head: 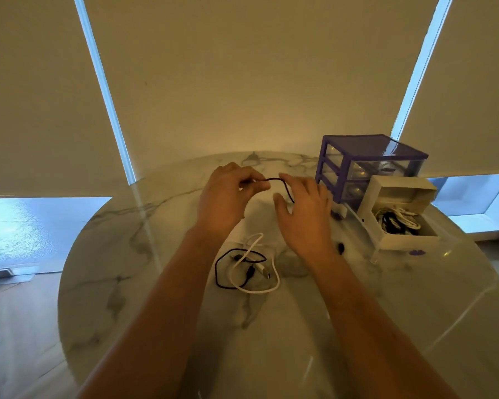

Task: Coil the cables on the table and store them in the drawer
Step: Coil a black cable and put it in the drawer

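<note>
Black cable (274,180): held above the round marble table (127,254), arching between my two hands. My left hand (228,197) pinches one end between thumb and curled fingers. My right hand (303,214) is spread, fingers relaxed, the cable passing behind its fingertips; I cannot tell whether it grips.

Loose cables: one white cable (257,272) and one dark cable (222,269), tangled together on the table near my forearms.

Drawer (398,214): white, pulled out to my right, holding coiled white and black cables.

Drawer unit (366,162): purple frame, clear drawers, behind it. No legible writing anywhere.
</note>
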Tool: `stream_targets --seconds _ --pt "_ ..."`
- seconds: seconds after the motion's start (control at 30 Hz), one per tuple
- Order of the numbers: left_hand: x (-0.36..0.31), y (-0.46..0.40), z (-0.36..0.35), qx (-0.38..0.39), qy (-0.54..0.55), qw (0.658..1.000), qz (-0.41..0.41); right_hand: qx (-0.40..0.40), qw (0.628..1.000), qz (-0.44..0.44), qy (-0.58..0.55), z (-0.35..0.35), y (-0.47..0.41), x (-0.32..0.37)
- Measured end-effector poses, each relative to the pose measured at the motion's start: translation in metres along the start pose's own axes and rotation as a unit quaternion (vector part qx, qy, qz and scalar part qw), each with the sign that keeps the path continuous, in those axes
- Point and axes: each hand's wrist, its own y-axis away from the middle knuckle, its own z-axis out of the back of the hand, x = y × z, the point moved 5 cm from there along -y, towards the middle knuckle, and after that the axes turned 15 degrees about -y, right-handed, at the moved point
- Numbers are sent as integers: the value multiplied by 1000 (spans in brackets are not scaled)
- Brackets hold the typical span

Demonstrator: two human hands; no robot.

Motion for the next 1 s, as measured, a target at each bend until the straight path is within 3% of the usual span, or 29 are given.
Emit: stream_targets --seconds 0.1,0.2,0.4,0.53,0.67,0.8,1.0 --pt "-8 -4 -6 32 8 999 -38 -43 996 17 -78 6 -2 -3" --pt "-7 6 -10 34 64 997 -12 -73 991 -2 -108 12 -3 -10" --pt "19 21 -13 42 156 970 182 -145 958 -99 -226 19 -5 -23" --pt "19 27 -14 86 226 948 207 -111 947 -139 -267 11 -4 -30" --pt "20 27 -16 49 253 933 252 -59 963 -99 -242 4 -4 -23" --pt "29 32 -16 22 309 893 325 -61 959 -96 -259 6 -5 -21" --pt "22 33 -13 73 243 934 253 -75 950 -107 -283 8 -4 -24"
